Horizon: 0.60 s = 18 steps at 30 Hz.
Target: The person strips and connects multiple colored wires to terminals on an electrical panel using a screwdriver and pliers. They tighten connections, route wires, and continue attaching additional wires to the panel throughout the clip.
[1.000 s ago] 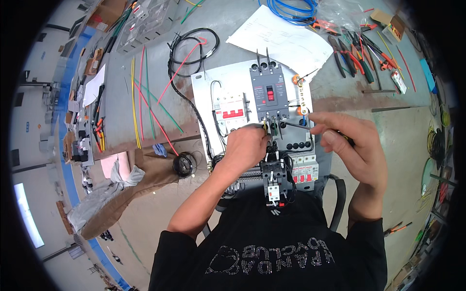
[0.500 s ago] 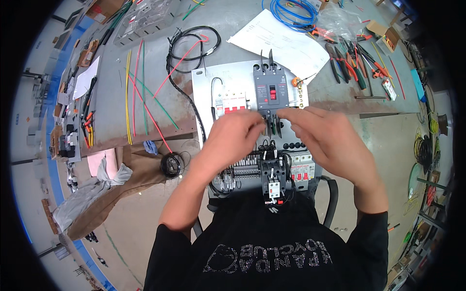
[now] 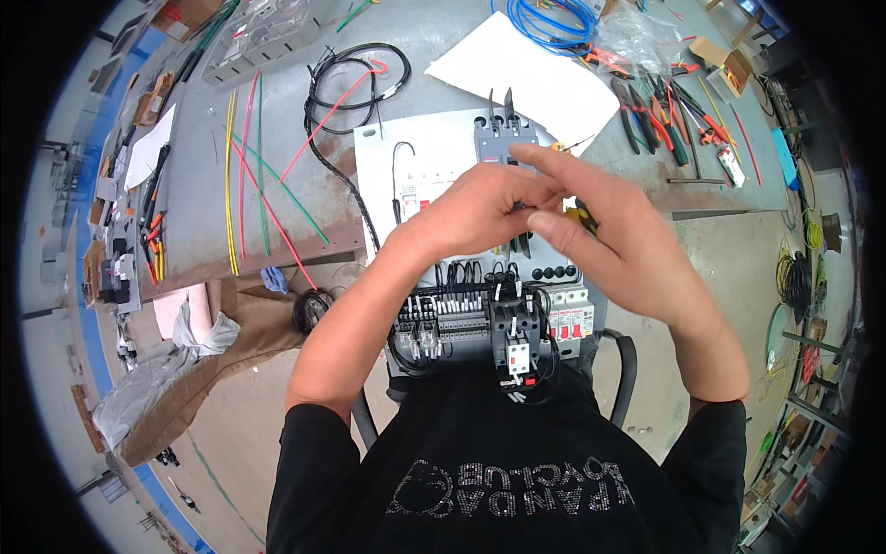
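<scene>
- Head view: right hand (image 3: 623,226) holds a yellow-and-black handle (image 3: 585,219).
- Left hand (image 3: 480,209) partly covers the grey breaker (image 3: 498,144); its grip cannot be told.

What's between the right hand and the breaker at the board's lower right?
In the head view, a row of round black caps lies between the right hand and the breaker.
</scene>
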Each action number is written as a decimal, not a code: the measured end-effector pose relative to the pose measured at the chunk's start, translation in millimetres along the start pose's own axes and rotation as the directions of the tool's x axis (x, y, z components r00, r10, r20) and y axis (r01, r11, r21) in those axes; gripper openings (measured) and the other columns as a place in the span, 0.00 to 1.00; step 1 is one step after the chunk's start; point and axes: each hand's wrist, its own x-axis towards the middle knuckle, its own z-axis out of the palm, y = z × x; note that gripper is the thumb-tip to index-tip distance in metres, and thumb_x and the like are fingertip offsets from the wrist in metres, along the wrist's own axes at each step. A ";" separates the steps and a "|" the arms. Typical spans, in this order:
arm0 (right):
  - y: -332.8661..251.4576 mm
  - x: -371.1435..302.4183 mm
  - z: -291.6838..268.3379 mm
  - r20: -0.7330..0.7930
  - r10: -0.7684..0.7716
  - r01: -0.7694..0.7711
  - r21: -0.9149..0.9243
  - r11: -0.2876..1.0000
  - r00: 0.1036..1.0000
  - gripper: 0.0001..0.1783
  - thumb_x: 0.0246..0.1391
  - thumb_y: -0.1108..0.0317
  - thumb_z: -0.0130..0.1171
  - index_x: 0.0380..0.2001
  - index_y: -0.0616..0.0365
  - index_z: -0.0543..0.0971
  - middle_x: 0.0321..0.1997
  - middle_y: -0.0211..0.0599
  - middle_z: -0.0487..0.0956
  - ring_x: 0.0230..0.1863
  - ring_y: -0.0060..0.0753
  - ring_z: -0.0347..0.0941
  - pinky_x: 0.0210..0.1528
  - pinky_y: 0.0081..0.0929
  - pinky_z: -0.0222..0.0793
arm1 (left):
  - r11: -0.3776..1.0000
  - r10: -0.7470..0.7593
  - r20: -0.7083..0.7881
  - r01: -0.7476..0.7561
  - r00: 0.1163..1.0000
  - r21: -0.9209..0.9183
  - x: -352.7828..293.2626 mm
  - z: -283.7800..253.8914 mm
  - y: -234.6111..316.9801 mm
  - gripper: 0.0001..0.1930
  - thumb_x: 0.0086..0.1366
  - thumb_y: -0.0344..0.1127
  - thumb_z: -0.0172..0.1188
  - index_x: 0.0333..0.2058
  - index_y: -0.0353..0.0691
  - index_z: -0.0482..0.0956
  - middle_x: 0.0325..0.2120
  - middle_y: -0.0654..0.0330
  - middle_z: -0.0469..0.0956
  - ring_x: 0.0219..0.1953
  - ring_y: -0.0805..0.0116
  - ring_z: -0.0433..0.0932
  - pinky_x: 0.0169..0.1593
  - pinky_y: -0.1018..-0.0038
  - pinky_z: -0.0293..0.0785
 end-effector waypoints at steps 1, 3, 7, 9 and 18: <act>1.7 -1.6 3.8 -0.026 -0.035 0.035 0.026 0.999 0.999 0.28 0.73 0.67 0.60 0.73 0.59 0.73 0.49 0.38 0.85 0.46 0.27 0.77 0.53 0.29 0.75 | 1.000 -0.002 0.031 0.001 1.000 0.018 1.4 -3.0 -0.6 0.12 0.69 0.32 0.67 0.50 0.40 0.87 0.39 0.49 0.87 0.42 0.46 0.86 0.45 0.57 0.81; 0.1 1.1 1.4 0.019 0.104 -0.106 0.197 0.975 0.994 0.29 0.73 0.66 0.61 0.73 0.59 0.73 0.52 0.36 0.85 0.51 0.25 0.77 0.58 0.28 0.72 | 1.000 0.001 0.038 -0.002 0.999 0.029 2.3 -6.3 1.5 0.11 0.71 0.32 0.66 0.49 0.38 0.86 0.40 0.49 0.87 0.42 0.48 0.87 0.46 0.58 0.81; 13.7 1.8 6.1 -0.078 0.245 -0.184 0.459 0.869 0.966 0.29 0.74 0.56 0.64 0.69 0.62 0.77 0.43 0.26 0.78 0.50 0.20 0.75 0.56 0.26 0.73 | 0.998 0.023 0.034 -0.024 0.999 0.052 9.1 -5.2 -0.7 0.09 0.71 0.32 0.65 0.45 0.34 0.84 0.41 0.50 0.87 0.42 0.51 0.87 0.46 0.60 0.82; 12.7 0.3 6.2 -0.085 0.253 -0.196 0.420 0.886 0.964 0.30 0.73 0.54 0.64 0.68 0.62 0.77 0.43 0.31 0.80 0.49 0.23 0.76 0.56 0.28 0.74 | 0.994 0.013 0.077 -0.021 0.997 0.107 10.4 -6.4 -1.3 0.09 0.71 0.31 0.65 0.47 0.36 0.85 0.41 0.49 0.87 0.43 0.50 0.87 0.47 0.60 0.83; 0.1 1.1 6.4 -0.035 -0.100 0.080 -0.364 0.928 0.994 0.35 0.66 0.54 0.70 0.69 0.62 0.75 0.46 0.54 0.85 0.44 0.51 0.84 0.51 0.42 0.79 | 0.994 -0.027 0.111 0.039 0.993 -0.106 1.7 -7.3 -8.0 0.13 0.70 0.36 0.69 0.51 0.43 0.89 0.41 0.51 0.89 0.42 0.50 0.87 0.49 0.58 0.82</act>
